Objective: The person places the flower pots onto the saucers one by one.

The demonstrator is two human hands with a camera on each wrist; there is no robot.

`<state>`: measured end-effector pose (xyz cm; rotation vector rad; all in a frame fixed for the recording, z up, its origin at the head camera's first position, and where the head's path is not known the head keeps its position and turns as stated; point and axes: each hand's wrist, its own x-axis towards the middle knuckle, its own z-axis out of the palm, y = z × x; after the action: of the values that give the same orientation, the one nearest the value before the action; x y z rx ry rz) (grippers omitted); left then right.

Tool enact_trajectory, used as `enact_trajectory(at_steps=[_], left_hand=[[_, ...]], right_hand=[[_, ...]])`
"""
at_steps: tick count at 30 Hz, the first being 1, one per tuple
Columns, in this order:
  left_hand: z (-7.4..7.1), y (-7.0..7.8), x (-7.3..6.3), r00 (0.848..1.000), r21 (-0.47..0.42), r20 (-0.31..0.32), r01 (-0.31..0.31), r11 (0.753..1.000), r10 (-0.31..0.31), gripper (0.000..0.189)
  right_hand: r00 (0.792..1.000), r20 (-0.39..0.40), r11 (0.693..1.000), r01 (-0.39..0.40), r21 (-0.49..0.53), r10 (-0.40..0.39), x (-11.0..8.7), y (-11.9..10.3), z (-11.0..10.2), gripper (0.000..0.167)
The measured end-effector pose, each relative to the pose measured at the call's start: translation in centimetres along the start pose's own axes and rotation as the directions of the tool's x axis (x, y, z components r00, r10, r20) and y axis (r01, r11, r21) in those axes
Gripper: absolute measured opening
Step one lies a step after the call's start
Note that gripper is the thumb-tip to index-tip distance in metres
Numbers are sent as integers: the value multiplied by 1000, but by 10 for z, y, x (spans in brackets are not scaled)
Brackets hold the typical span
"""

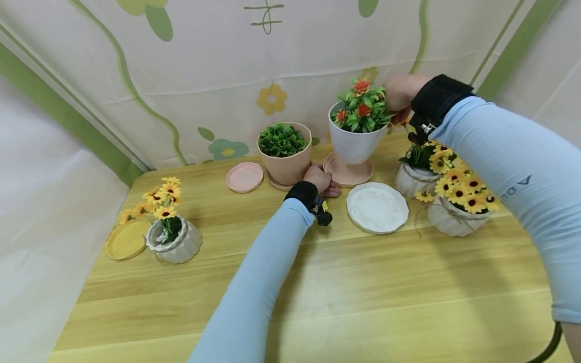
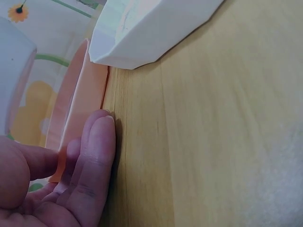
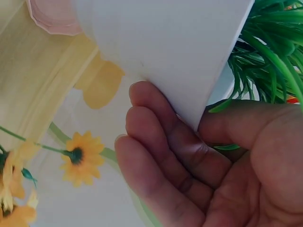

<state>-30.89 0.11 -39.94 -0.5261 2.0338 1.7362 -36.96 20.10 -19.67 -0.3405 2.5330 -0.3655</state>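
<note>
My right hand [image 1: 401, 93] grips the rim of a white flowerpot [image 1: 356, 145] holding a plant [image 1: 365, 108] with orange-red flowers. In the right wrist view the thumb lies over the rim and the fingers press the pot's outer wall [image 3: 165, 42]. The pot is held up over a pink saucer [image 1: 349, 178], its base apart from the tabletop. Low on the table, my left hand [image 1: 318, 180] pinches the near left edge of that saucer. The left wrist view shows the thumb and fingers at the saucer's side wall [image 2: 85, 99].
Left of the hands, a pink pot [image 1: 286, 166] with a green plant stands on a saucer beside another small pink saucer [image 1: 245, 177]. A white saucer [image 1: 378, 207] lies in front. White pots with yellow flowers [image 1: 458, 217] stand right; another [image 1: 179, 244] stands left beside a yellow saucer [image 1: 124, 244].
</note>
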Motion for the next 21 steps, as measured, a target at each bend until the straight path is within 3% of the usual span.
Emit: enact_trajectory(at_steps=[8, 21], left_hand=[[-2, -1, -1, 1000, -2, -23, 8, 1000, -8, 31], [-5, 1, -9, 1000, -13, -4, -24, 1000, 24, 34]], right_hand=[[1000, 6, 1000, -8, -6, 8, 6, -3, 11, 28], [1000, 9, 1000, 7, 30, -8, 14, -3, 26, 28]])
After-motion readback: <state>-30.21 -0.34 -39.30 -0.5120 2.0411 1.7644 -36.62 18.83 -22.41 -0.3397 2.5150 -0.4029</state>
